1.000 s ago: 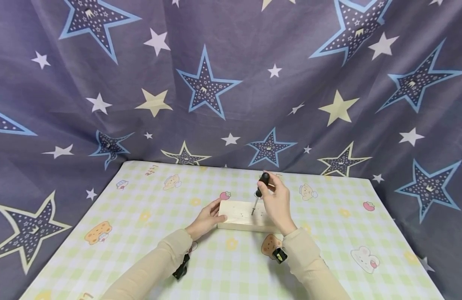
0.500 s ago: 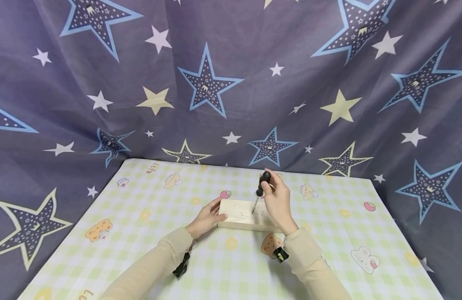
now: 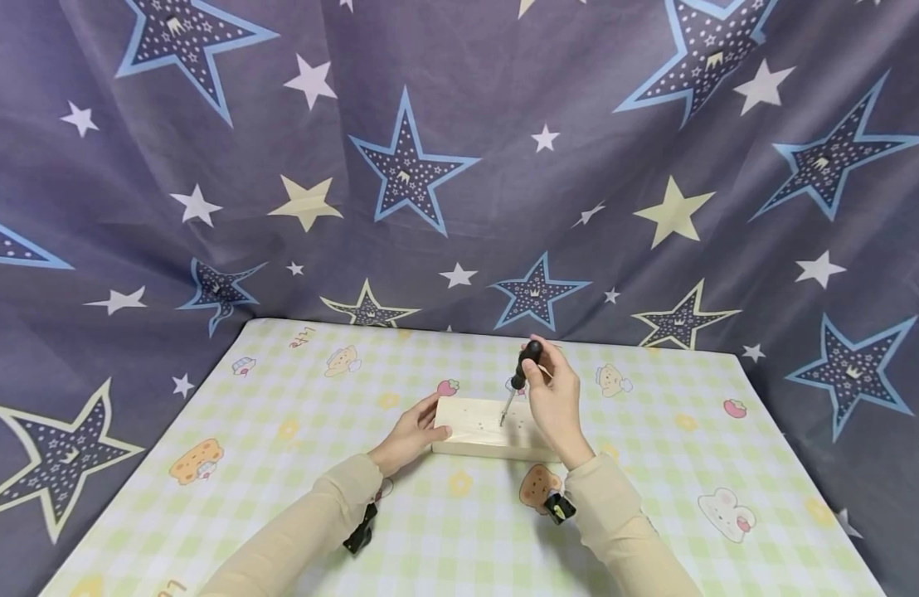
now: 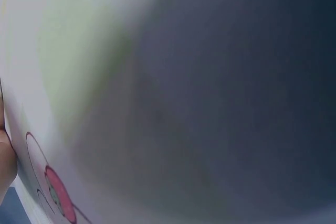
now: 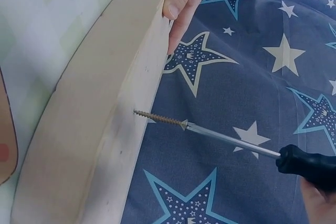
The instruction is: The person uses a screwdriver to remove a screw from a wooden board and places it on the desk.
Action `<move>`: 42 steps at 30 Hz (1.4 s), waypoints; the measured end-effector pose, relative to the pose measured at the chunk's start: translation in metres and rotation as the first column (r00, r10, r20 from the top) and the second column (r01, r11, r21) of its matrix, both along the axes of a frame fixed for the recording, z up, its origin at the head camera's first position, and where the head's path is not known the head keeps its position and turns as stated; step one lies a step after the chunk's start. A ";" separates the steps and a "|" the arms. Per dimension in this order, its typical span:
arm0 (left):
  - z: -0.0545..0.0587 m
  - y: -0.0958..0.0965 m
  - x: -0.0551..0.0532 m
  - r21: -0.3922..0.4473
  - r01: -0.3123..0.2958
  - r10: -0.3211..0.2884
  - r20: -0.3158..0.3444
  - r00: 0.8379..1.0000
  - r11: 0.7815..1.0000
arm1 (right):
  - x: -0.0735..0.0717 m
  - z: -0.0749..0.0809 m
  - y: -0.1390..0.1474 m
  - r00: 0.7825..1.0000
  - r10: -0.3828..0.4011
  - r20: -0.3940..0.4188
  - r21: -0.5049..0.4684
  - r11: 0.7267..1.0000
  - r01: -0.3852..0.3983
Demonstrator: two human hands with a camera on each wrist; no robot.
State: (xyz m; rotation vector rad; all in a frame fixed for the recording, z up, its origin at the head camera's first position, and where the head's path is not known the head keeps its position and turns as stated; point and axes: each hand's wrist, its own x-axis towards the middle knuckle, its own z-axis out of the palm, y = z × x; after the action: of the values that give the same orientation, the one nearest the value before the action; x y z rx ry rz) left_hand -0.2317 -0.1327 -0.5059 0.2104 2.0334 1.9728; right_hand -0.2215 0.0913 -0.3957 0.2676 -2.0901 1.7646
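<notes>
A pale wooden block (image 3: 467, 424) lies lengthwise across the table, with several small holes or marks in its top face. My left hand (image 3: 410, 433) grips its left end, thumb on the near top edge and fingers around the far side. In my right hand (image 3: 556, 402) is a black-handled screwdriver (image 3: 530, 358), held tilted over the block. In the right wrist view a brown threaded wood screw (image 5: 161, 118) stands between the screwdriver's tip and the block, its point at the wood and its head against the tip. Only a bit of the left hand (image 4: 6, 161) shows in the left wrist view.
A checked tablecloth (image 3: 295, 464) with cartoon prints covers the table. Behind and beside it hangs a dark curtain (image 3: 459, 249) with star patterns. Small black devices (image 3: 361, 531) are strapped near both wrists.
The screwdriver's handle has tilted slightly to the right, and the right hand has shifted a little with it. The left hand and the block stay in place.
</notes>
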 end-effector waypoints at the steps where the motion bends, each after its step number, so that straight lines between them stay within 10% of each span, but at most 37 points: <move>1: 0.003 0.000 0.001 0.001 0.007 -0.007 0.002 1.000 1.000 | 0.000 0.000 0.000 1.000 -0.003 0.001 -0.001 1.000 0.003; 15: -0.010 0.000 -0.004 -0.017 -0.023 0.023 -0.021 1.000 1.000 | -0.004 -0.003 0.000 1.000 -0.016 -0.008 0.054 0.998 0.017; 28: 0.012 0.000 0.005 -0.002 0.016 -0.016 0.001 1.000 1.000 | 0.021 0.028 -0.011 0.995 -0.074 -0.059 0.089 0.993 0.080; 42: -0.012 0.001 -0.005 -0.024 -0.042 0.041 -0.030 0.999 0.999 | 0.017 0.032 -0.005 0.995 -0.072 -0.070 0.049 0.996 0.076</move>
State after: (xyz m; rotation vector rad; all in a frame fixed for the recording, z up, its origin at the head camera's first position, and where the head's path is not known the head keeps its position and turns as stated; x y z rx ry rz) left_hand -0.2363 -0.1315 -0.5183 0.1947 2.0959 1.9791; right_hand -0.2046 0.0866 -0.3633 0.2575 -2.0725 1.6377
